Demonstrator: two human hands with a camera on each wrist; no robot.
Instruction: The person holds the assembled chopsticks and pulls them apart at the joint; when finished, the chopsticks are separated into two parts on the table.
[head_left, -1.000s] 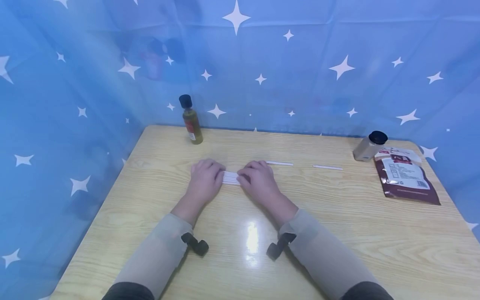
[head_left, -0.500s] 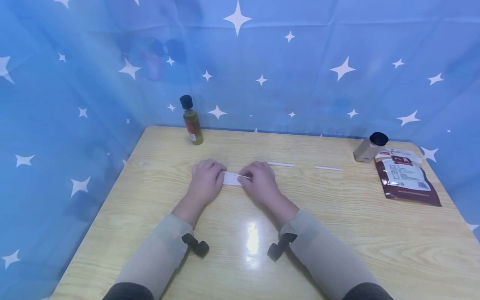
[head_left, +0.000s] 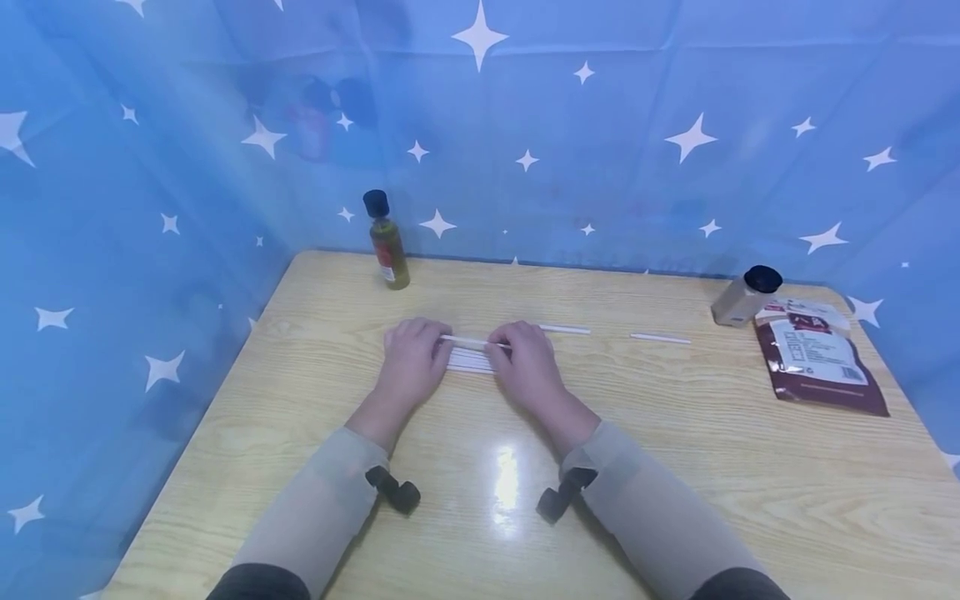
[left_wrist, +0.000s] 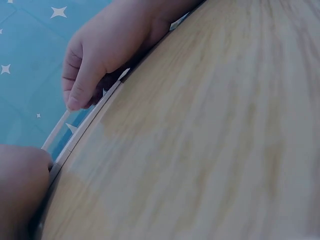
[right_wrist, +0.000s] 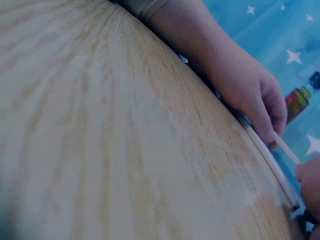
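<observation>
Thin, straight white stick (head_left: 472, 341) held clear of light wood-grain table (head_left: 675, 467), by row of flat-lying white sticks (head_left: 470, 362). Left hand (head_left: 414, 357), right hand (head_left: 528, 358): fingers pinch it towards opposite ends. Probably light, stiff, smooth, snappable; grip lightly near both ends.

1 bottle (head_left: 389, 252), 1 jar (head_left: 738, 302), 1 pouch (head_left: 821, 357)
</observation>
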